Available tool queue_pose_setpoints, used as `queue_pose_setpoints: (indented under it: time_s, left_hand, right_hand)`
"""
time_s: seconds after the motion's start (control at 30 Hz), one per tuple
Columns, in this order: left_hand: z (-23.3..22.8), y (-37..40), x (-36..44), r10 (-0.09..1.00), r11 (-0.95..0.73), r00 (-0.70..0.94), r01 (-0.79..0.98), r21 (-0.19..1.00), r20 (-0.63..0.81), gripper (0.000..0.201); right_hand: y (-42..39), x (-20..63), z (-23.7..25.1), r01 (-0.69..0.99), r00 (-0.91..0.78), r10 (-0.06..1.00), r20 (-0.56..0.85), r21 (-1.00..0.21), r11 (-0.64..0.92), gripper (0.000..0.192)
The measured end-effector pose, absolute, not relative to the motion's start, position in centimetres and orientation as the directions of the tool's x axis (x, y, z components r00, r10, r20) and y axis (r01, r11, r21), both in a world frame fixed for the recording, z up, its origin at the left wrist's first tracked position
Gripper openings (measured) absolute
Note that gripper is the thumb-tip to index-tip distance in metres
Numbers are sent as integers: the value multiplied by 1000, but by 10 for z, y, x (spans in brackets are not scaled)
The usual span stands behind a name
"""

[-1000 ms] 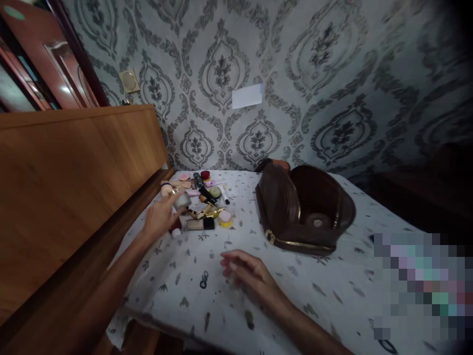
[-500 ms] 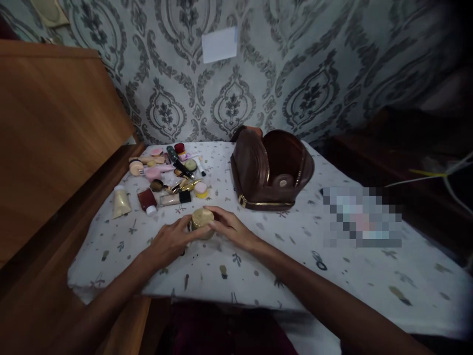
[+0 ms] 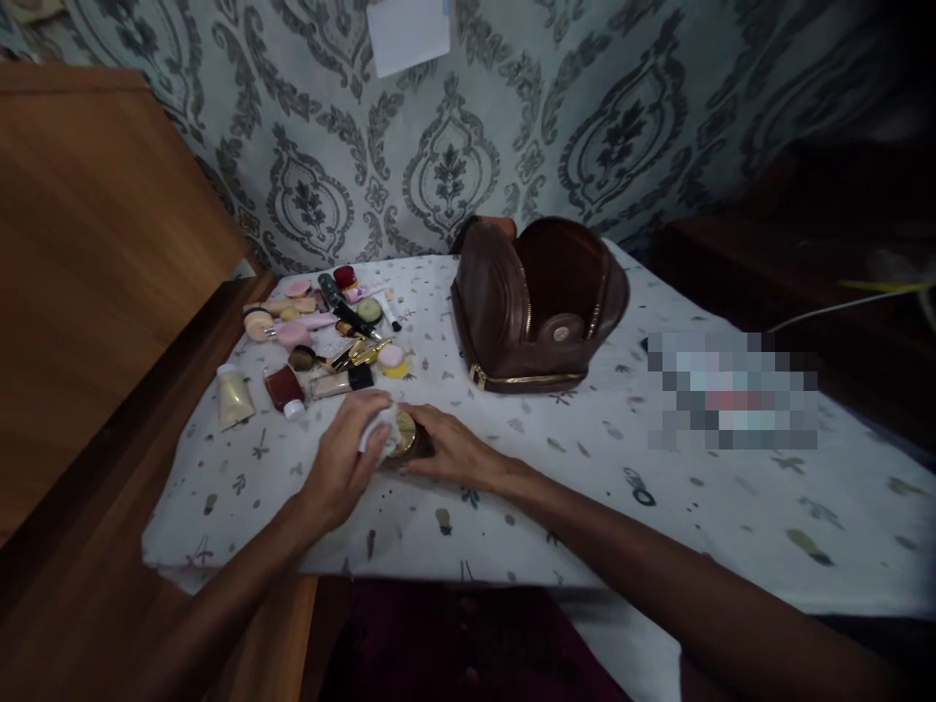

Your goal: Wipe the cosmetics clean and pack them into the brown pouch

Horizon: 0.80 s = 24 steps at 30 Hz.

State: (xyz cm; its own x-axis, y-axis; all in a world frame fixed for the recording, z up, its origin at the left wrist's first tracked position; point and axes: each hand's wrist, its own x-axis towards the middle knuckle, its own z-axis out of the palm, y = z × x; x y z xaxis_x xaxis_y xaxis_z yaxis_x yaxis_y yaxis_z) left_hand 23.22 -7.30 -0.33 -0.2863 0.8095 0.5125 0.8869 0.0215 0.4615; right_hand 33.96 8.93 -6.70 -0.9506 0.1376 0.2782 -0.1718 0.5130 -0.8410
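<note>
Over the near middle of the table, my right hand (image 3: pixel 457 448) is closed round a small jar (image 3: pixel 407 435) with a gold top and a darker body. The jar lies tilted on its side, its gold face turned to the left. My left hand (image 3: pixel 349 444) is pinched on a soft white piece (image 3: pixel 378 427), perhaps tissue or cloth, pressed close against that gold face. Its exact kind cannot be made out. Just beyond my left hand are a foundation bottle (image 3: pixel 336 384) with a black cap and a small pink-and-yellow jar (image 3: pixel 393 360).
Makeup items and brushes (image 3: pixel 343 336) lie clustered at the back left. A cream tube (image 3: pixel 234 398) and a red bottle (image 3: pixel 283 390) are in front of them. An unzipped brown cosmetic bag (image 3: pixel 530 366) stands at back centre. A blurred-out object (image 3: pixel 731 390) lies right; a wooden cabinet (image 3: pixel 109 214) rises left.
The jar has tipped from upright onto its side, with my right hand round its body. My left hand has moved off the jar's side and now has the white piece in it. The view has shifted slightly.
</note>
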Motion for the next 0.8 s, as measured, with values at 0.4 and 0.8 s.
queue_pose_setpoints:
  time_s: [0.4, 0.8]
  left_hand:
    - [-3, -41, 225, 897, 163, -381, 756, 634, 224, 21]
    - [-11, -60, 225, 862, 254, -454, 770, 585, 224, 33]
  right_hand:
    - [92, 337, -67, -208, -936, 121, 331, -797, 568, 50]
    - [90, 338, -66, -200, -938, 138, 318, -821, 535, 71]
